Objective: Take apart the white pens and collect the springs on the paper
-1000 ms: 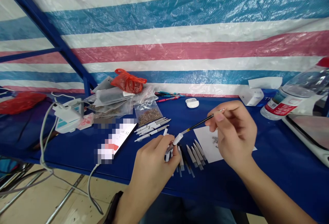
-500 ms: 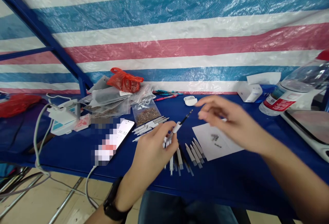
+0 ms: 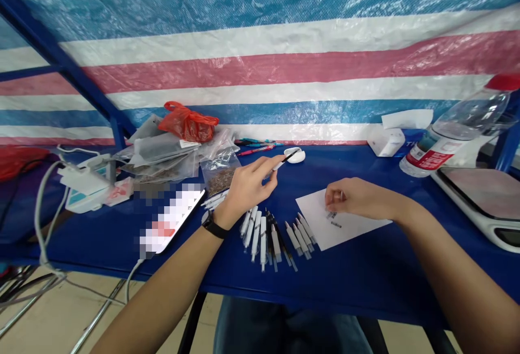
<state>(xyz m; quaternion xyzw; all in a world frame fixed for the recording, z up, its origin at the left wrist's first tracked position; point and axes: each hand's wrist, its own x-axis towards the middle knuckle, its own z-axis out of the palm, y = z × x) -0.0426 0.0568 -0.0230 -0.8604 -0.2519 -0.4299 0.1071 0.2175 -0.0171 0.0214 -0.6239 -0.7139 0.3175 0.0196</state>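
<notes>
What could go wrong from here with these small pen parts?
Two likely risks. The small dark pieces on the white paper sheet lie right by the right hand, so a careless move could scatter them. The left hand holds a thin black-tipped pen part above the tightly spaced row of pen parts; if dropped, it could knock that row out of line.

Tarpaulin (image 3: 260, 56): woven plastic, glossy, crinkled. Table cover (image 3: 357, 283): blue cloth, smooth, slight sheen. Pen barrels (image 3: 263, 237): white plastic, smooth. Paper sheet (image 3: 353, 230): matt white. Water bottle (image 3: 467, 121): clear glossy plastic. Frame tube (image 3: 57, 56): blue painted metal. Red plastic bag (image 3: 188, 124): thin, glossy.
</notes>
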